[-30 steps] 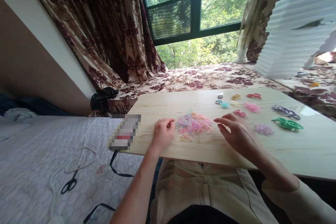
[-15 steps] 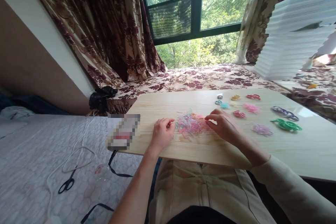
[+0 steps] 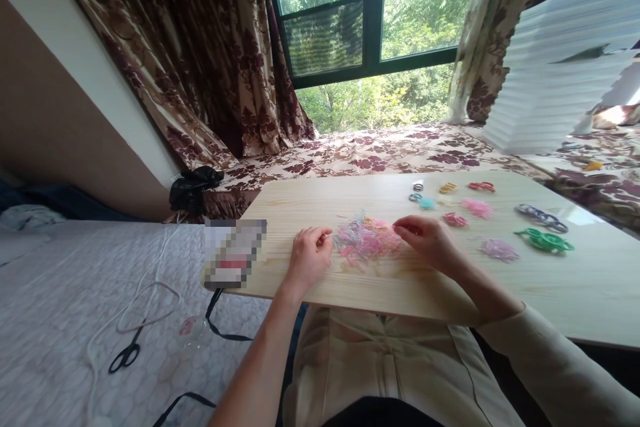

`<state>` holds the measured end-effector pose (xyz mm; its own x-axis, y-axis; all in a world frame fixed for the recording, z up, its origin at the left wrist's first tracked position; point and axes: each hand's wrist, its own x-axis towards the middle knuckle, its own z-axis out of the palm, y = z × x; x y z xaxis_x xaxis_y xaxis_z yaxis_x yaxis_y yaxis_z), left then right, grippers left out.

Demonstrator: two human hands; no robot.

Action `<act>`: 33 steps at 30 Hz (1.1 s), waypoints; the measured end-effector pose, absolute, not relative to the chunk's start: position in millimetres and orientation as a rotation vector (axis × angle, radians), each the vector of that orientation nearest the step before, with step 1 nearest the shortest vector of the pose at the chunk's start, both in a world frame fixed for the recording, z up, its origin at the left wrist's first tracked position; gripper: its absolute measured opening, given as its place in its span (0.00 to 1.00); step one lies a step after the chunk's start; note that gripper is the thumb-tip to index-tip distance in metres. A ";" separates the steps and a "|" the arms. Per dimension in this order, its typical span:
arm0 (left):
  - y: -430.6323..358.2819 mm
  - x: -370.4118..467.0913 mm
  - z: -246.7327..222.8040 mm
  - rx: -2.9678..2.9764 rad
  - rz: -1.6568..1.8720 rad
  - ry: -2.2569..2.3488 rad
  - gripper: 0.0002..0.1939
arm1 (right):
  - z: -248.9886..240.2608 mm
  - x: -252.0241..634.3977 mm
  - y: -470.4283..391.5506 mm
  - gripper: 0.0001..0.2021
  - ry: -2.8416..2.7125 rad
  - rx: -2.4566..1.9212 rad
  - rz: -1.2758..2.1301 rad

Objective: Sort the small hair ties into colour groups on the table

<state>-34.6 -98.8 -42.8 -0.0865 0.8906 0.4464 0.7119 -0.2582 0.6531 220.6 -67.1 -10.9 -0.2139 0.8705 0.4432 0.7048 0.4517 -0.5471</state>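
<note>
A loose pile of thin pastel bands (image 3: 364, 239) lies on the pale wooden board (image 3: 300, 197). My left hand (image 3: 311, 255) rests at the pile's left edge, fingers curled together; what they pinch, if anything, is too small to make out. At the pile's right edge my right hand (image 3: 425, 237) has thumb and fingertips pressed together, and anything between them is too small to name. To the right are small heaps of pink strands (image 3: 477, 208), lilac strands (image 3: 500, 250) and teal strands (image 3: 427, 203), with a coral bundle (image 3: 455, 219) near my right hand.
Green rings (image 3: 545, 241), dark purple rings (image 3: 541, 217), red rings (image 3: 481, 186) and yellow rings (image 3: 448, 188) lie on the board's right part. A blurred-out flat item (image 3: 235, 253) sits at its left edge. Black scissors (image 3: 125, 357) and a white cable lie on the bed.
My right hand's thumb and fingers, apart before, have come together at the pile's right edge. My left hand has hardly moved.
</note>
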 end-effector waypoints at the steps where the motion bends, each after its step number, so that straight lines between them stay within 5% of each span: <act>1: -98.8 -34.6 -42.8 1.968 1.261 1.769 0.09 | -10.9 220.1 -67.2 0.13 -1.971 -1.319 0.311; 33: -98.4 -37.5 -47.0 1.968 1.268 1.758 0.09 | -3.6 271.2 -124.5 0.13 -2.135 -1.473 0.207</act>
<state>-37.5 -98.4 -47.0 -0.0835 0.8901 0.4481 0.7060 -0.2645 0.6570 271.2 -124.5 -3.6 -0.2626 0.9039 0.3376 0.8223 0.3927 -0.4119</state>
